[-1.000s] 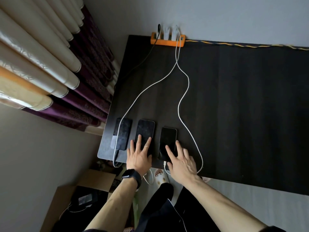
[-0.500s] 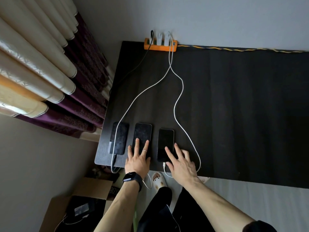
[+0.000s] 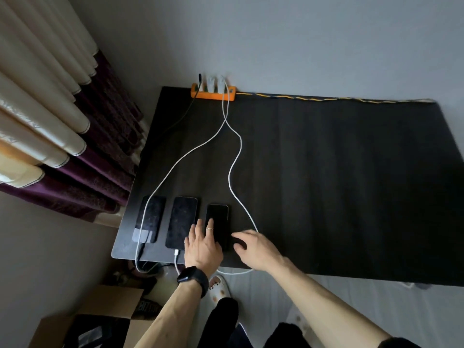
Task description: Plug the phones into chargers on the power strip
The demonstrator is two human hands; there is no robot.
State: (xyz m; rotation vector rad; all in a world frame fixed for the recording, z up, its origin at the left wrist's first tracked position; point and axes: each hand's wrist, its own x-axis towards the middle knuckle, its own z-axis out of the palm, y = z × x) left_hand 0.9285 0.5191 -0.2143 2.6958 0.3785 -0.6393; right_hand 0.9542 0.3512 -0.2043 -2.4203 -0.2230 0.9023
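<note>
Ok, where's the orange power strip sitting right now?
In the head view, the orange power strip lies at the far edge of the dark table, near its far left corner, against the wall, with two white chargers plugged into it.

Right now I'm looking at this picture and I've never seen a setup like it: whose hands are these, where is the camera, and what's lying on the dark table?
There is no machine here. A person wears a wide-angle camera on the head, so the picture looks down at their own arms. On the dark wooden table three flat black phones lie side by side: the left phone, the middle phone and the right phone. Thin white cables run back to an orange plastic power strip by the wall. The left hand, above a black wristwatch, lies flat with its fingers on the right phone. The right hand is blurred beside that phone, so I cannot tell whether it holds anything.
</note>
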